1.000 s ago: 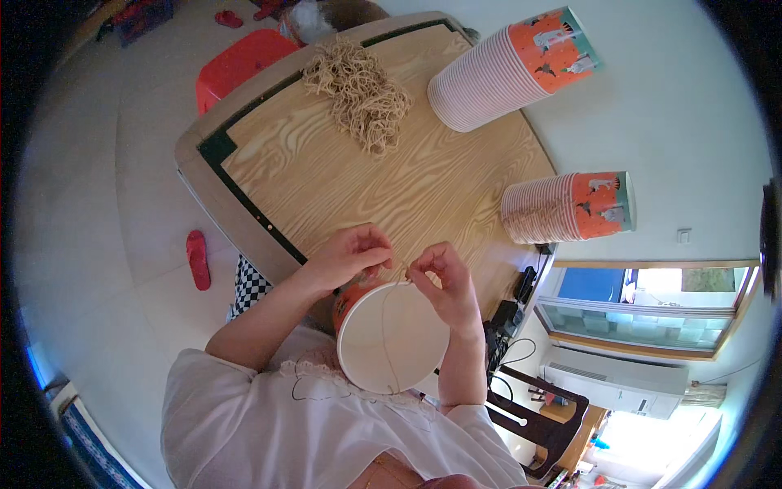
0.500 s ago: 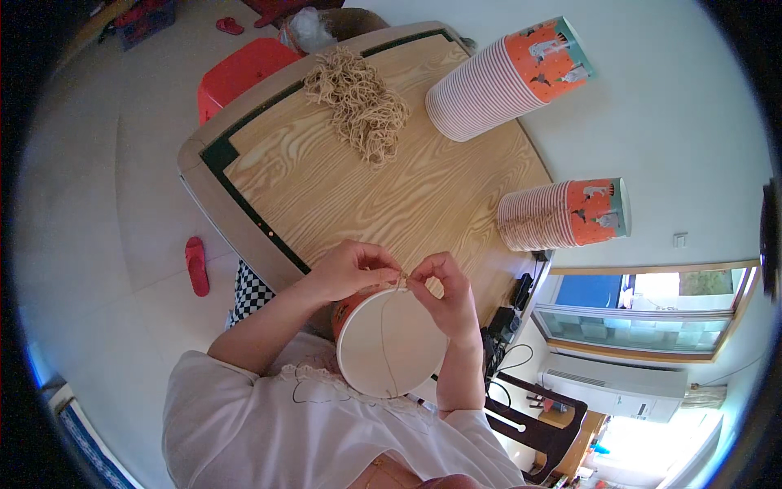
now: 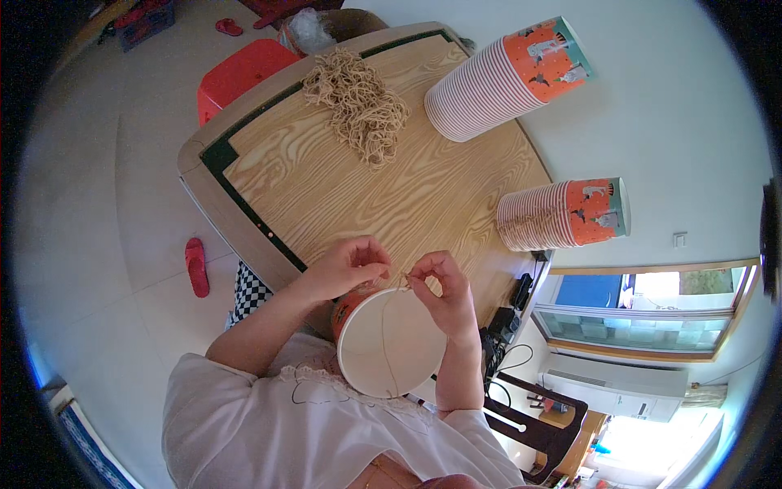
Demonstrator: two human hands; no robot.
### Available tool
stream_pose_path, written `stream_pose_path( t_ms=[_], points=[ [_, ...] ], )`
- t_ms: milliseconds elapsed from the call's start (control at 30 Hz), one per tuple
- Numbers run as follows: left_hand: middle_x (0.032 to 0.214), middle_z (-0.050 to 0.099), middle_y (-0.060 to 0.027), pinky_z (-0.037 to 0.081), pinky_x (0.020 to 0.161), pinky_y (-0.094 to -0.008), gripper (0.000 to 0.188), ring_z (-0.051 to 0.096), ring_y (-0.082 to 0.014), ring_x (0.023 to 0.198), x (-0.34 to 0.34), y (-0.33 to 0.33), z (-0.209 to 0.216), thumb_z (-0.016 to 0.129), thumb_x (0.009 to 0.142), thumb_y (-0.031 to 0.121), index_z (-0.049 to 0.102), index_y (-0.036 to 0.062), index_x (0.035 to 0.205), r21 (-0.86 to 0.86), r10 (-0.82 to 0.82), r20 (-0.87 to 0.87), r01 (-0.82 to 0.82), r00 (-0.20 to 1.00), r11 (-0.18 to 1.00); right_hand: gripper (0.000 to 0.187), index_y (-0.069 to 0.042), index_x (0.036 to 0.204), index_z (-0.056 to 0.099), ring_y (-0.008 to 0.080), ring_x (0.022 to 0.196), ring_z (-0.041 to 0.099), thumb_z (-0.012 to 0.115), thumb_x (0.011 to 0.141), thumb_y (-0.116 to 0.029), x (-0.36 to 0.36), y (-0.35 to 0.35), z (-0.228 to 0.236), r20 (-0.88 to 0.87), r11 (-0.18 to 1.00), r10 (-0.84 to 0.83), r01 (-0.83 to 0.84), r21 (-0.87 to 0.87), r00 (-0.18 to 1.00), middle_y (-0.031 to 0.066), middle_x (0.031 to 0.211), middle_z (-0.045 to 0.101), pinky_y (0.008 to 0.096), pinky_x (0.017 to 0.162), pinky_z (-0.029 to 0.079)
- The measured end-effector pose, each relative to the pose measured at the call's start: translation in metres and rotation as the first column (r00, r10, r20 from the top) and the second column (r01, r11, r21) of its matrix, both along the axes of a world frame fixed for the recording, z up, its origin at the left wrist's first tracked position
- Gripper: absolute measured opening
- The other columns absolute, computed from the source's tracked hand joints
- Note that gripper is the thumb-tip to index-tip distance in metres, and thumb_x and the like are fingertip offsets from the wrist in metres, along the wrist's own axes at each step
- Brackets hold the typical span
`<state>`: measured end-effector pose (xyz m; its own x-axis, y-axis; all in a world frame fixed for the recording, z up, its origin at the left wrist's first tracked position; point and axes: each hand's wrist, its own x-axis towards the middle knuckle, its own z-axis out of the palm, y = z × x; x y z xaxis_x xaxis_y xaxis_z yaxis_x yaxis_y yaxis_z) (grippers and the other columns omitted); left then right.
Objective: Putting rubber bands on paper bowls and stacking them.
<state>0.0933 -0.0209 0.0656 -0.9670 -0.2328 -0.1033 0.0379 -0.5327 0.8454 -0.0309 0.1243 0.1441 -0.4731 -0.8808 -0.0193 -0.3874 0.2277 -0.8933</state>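
Hands point(image 3: 350, 267) apart again, string point(image 3: 397, 284) barely visible

It is a home room used for piecework: a wood-grain counter with a dark border point(image 3: 269, 183) stands on a pale tiled floor point(image 3: 98, 187) where a red slipper point(image 3: 195, 266) lies, beside a red plastic stool point(image 3: 240, 69), a sliding window point(image 3: 652, 306) and tall stacks of orange paper cups point(image 3: 489, 81).

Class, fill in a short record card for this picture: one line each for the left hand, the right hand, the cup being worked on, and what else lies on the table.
Left hand: left hand pinches the string at the cup's far rim.
Right hand: right hand pinches the thin string there too.
Cup: paper cup, orange outside, white inside, mouth toward the camera, string across it.
Table: wooden table bears a string pile and two cup stacks lying on their sides.
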Motion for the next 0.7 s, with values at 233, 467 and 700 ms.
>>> stream_pose_path(
  t_ms=[233,467,700],
  points=[
    [0.08,0.061,-0.0024,0.046,0.065,-0.0225,0.018,0.057,-0.0079,0.073,-0.008,0.008,0.027,0.062,0.08,0.008,0.058,0.0027,0.097,-0.203,-0.008,0.032,0.014,0.999,0.979,0.021,-0.001,0.093,0.051,0.0106,0.08,0.054,0.06,0.077,0.01,-0.001,-0.001,0.0,0.003,1.0,0.019,-0.019,0.024,1.0,0.0027,0.085,0.053,0.0233,0.075,0.044],
    [0.076,0.06,-0.0015,0.045,0.063,-0.0219,0.014,0.056,-0.0071,0.068,-0.012,0.011,0.015,0.064,0.077,0.008,0.06,0.0033,0.09,-0.183,0.007,-0.05,-0.016,0.999,0.983,0.021,-0.001,0.093,0.05,0.01,0.081,0.054,0.06,0.077,0.009,0.001,-0.003,0.006,-0.009,0.999,0.002,-0.002,0.036,1.0,0.0023,0.085,0.053,0.0231,0.075,0.044],
    [0.073,0.06,-0.001,0.045,0.061,-0.0234,0.013,0.056,-0.0074,0.066,-0.01,0.008,0.027,0.065,0.077,0.011,0.059,0.0044,0.085,-0.353,0.001,0.048,0.016,0.999,0.936,0.02,-0.001,0.092,0.05,0.0101,0.08,0.054,0.06,0.077,0.009,0.0,-0.001,0.005,0.024,0.999,-0.002,0.002,0.037,1.0,0.0025,0.085,0.053,0.0232,0.075,0.044]
  ],
)
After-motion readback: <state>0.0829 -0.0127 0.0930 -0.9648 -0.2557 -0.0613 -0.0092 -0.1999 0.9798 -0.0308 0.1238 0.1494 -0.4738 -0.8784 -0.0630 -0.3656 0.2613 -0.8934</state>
